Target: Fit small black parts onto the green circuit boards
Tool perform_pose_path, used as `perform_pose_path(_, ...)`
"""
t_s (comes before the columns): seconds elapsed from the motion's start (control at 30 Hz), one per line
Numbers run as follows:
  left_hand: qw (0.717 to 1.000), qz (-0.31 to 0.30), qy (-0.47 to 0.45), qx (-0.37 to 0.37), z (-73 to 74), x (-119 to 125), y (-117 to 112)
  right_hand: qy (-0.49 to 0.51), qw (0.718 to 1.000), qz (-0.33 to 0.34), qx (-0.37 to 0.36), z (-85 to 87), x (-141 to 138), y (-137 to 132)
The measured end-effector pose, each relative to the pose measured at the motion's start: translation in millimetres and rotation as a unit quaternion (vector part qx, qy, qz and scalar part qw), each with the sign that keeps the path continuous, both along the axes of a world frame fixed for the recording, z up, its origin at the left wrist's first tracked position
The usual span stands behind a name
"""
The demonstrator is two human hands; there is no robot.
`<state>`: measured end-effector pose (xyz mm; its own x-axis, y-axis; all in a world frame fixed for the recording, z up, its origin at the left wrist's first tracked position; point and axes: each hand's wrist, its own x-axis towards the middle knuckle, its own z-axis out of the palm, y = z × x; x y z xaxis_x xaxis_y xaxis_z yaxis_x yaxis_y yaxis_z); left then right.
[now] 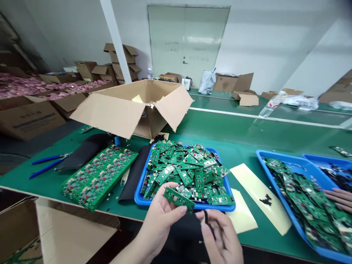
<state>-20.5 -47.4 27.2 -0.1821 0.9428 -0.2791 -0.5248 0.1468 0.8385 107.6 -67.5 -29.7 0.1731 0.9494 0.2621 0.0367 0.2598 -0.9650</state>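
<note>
Between the thumb and fingers of my left hand (158,223) is a small green circuit board (178,198), tilted, with its component side toward me. Close to its right end, my right hand (224,234) pinches a small black strip (205,217); the strip and the board are apart. Both hands are just in front of a blue tray (139,193) heaped with loose circuit boards (184,172). Left of that tray lies a stack of uncut circuit board panels (101,176). To the right are pale yellow backing sheets (260,198), one with black pieces (266,200) on it.
An open cardboard box (118,113) stands behind the tray. Blue-handled pliers (48,161) and a black bag (85,152) lie at left. Another blue tray (277,183) of boards is at right, with a co-worker's hand (341,198) over it. A bottle (272,104) leans farther back.
</note>
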Motion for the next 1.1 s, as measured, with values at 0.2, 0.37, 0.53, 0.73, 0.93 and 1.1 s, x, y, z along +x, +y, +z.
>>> perform_pose_path(0.2, 0.997, -0.028, 0.064, -0.031, -7.7, 6.4, -7.8, 0.004, 0.998, 0.013, 0.056, 1.2, -4.0, 10.1)
perform_pose_path(0.37, 0.979, -0.134, 0.152, 0.011, -14.3, -6.7, -5.0, -0.007, 0.999, 0.016, 0.046, 1.7, 5.0, 16.0)
perform_pose_path(0.53, 0.948, -0.293, 0.121, 0.024, -2.7, -20.8, -1.0, -0.078, 0.992, 0.063, 0.077, 3.3, 20.3, 21.8)
perform_pose_path(0.73, 0.935, -0.355, -0.002, -0.026, 9.2, -22.1, 0.2, -0.154, 0.972, 0.118, 0.134, 5.1, 29.9, 24.0)
perform_pose_path(0.93, 0.941, -0.323, 0.006, -0.105, 6.5, -12.6, 0.7, -0.199, 0.951, 0.151, 0.183, 15.8, 34.0, 27.3)
perform_pose_path(1.1, 0.945, -0.309, -0.006, -0.104, 3.7, -6.5, -0.4, -0.207, 0.951, 0.144, 0.179, 23.7, 47.1, 29.3)
